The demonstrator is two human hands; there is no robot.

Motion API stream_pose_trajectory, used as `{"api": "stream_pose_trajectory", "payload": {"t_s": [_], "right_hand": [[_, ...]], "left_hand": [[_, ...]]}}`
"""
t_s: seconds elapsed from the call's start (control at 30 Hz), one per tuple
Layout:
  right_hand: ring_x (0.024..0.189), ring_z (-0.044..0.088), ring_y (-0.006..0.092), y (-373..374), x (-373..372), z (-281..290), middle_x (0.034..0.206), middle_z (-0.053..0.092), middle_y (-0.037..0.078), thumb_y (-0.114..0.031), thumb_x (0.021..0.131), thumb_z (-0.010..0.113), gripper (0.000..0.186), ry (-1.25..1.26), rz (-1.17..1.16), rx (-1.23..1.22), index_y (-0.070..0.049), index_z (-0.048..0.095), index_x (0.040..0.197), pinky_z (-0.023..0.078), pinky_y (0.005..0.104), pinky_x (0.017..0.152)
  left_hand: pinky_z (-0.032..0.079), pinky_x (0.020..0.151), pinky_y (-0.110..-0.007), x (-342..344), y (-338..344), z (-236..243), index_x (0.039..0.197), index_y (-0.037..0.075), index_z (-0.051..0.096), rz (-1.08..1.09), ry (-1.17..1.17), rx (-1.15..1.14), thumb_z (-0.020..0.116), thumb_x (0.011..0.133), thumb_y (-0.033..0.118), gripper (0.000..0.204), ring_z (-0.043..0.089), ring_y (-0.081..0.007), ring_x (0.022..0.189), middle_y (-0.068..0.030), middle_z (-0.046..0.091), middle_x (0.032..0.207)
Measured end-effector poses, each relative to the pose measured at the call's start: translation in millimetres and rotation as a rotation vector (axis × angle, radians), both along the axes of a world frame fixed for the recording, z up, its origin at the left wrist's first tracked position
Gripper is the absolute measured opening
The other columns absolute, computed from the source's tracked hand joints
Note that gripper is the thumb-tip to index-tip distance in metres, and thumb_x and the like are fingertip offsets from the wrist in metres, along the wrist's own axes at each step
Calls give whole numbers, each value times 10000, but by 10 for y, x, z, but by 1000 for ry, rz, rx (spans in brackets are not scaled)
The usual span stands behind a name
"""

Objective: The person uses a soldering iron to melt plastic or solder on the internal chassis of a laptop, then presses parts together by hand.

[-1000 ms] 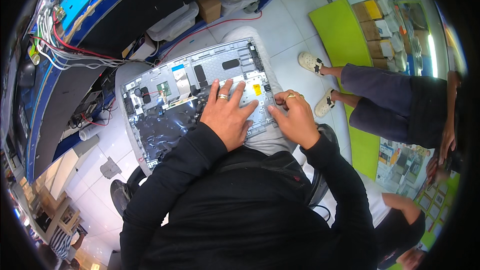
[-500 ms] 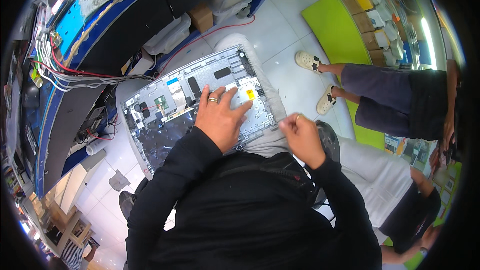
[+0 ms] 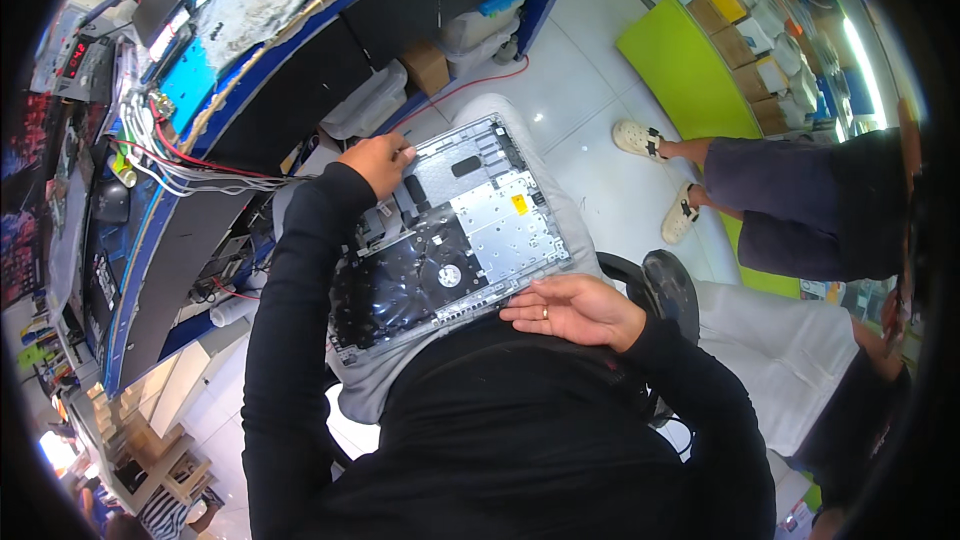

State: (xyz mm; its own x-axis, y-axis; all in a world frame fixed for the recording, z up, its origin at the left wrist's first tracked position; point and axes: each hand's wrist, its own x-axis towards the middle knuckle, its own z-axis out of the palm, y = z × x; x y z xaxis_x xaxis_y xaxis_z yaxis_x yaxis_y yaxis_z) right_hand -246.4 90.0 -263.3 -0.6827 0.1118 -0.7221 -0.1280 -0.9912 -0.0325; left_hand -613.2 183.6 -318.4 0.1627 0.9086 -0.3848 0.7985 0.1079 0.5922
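A laptop base casing [image 3: 510, 230], silver with a black film sheet [image 3: 400, 275] over its near left part and a small yellow sticker on its right, lies across my lap on grey trousers. At its far left edge is my left hand [image 3: 377, 165], fingers curled over the rim and closed on it; part of the grip is hidden. My right hand [image 3: 580, 312], palm up with a ring on one finger, lies along the near right edge. Its thumb touches the rim and its fingers stretch out just below it.
A cluttered workbench [image 3: 290, 10] with tools and a bundle of cables [image 3: 190, 165] runs along the left. Under it stand plastic bins [image 3: 365, 105] and a cardboard box [image 3: 425, 68]. To the right, a person in cream clogs [image 3: 637, 138] stands by a green display cabinet [image 3: 665, 60].
My left hand has moved from the middle of the casing to its far left edge. My right hand has come in to the near edge and turned palm up. The view has shifted slightly.
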Motion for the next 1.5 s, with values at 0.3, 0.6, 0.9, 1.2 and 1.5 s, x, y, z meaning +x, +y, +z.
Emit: {"api": "stream_pose_trajectory", "payload": {"t_s": [0.3, 0.6, 0.9, 1.2, 1.5], "right_hand": [[1144, 649, 242, -146, -308, 530, 1261, 603, 144, -228, 1087, 600, 331, -379, 10, 456, 14, 490, 1284, 557, 407, 1007], [915, 712, 145, 583, -217, 1004, 1077, 718, 135, -84, 1018, 650, 288, -714, -214, 1427, 47, 528, 1243, 588, 313, 809], [1222, 644, 220, 1702, -306, 1909, 1338, 669, 190, -61, 966, 686, 523, -587, 732, 1890, 106, 506, 1428, 505, 346, 1047], [1283, 627, 375, 1062, -2127, 1112, 1388, 651, 240, -208, 941, 750, 627, -70, 1415, 2112, 10, 533, 1487, 479, 417, 1091], [1171, 670, 427, 357, -3636, 378, 1243, 712, 245, -218, 945, 728, 543, 176, 1602, 2139, -82, 591, 1452, 516, 492, 1003]], "left_hand": [[542, 871, -447, -88, 14, 688, 1112, -13, 734, 68, -4, 79, 583, 1046, 229, 293, 711, -423, 990, -244, 736, 1007], [556, 896, -496, 242, -105, 1833, 1068, 52, 762, 352, 62, 383, 601, 1008, 282, 288, 703, -452, 1002, -261, 734, 1009], [619, 494, -334, 959, -1801, 1732, 1205, -11, 518, 715, -866, 74, 435, 1118, 221, 261, 709, -215, 586, -140, 694, 902], [608, 956, -464, 1386, -3310, 1487, 1344, -43, 420, 1129, -1311, -459, 349, 1156, 334, 427, 641, -330, 1268, -256, 577, 1375], [422, 1205, -513, 513, -3597, 857, 1540, -83, 302, 1343, -1779, -930, 263, 1156, 193, 474, 439, -384, 1484, -279, 394, 1601]]}}
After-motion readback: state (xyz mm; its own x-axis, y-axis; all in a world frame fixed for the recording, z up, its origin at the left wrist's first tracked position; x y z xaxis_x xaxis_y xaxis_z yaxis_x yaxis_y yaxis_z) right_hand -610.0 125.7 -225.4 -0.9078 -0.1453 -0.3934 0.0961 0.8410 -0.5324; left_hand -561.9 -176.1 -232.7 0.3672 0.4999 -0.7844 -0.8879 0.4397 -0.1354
